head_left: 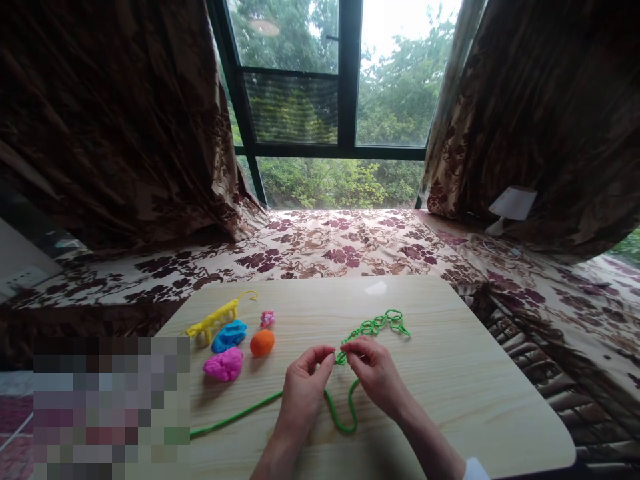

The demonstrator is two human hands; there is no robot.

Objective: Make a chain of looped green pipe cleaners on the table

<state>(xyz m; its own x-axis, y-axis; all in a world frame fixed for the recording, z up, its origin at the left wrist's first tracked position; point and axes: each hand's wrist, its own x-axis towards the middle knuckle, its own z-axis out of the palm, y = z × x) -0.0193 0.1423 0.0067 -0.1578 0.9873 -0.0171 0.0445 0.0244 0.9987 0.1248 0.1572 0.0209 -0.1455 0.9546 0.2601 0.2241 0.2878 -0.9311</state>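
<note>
A green cord (345, 429) lies across the table and runs off to the left, with a slack bend below my hands. Its far part is worked into a chain of loops (371, 327) that stretches away to the right on the tabletop. My left hand (305, 381) pinches the cord near the close end of this chain, thumb against fingers. Right beside it, my right hand (376, 372) also pinches the cord there, its fingertips almost meeting the left ones. The exact bit of cord between the fingertips is mostly hidden.
On the pale wooden table (465, 380), at left, sit a yellow animal-like figure (214, 320), a blue lump (229, 335), a pink lump (223, 365), an orange ball (263, 343) and a small pink-and-white piece (267, 319). A lamp (513, 203) stands behind right. The lower left is pixelated.
</note>
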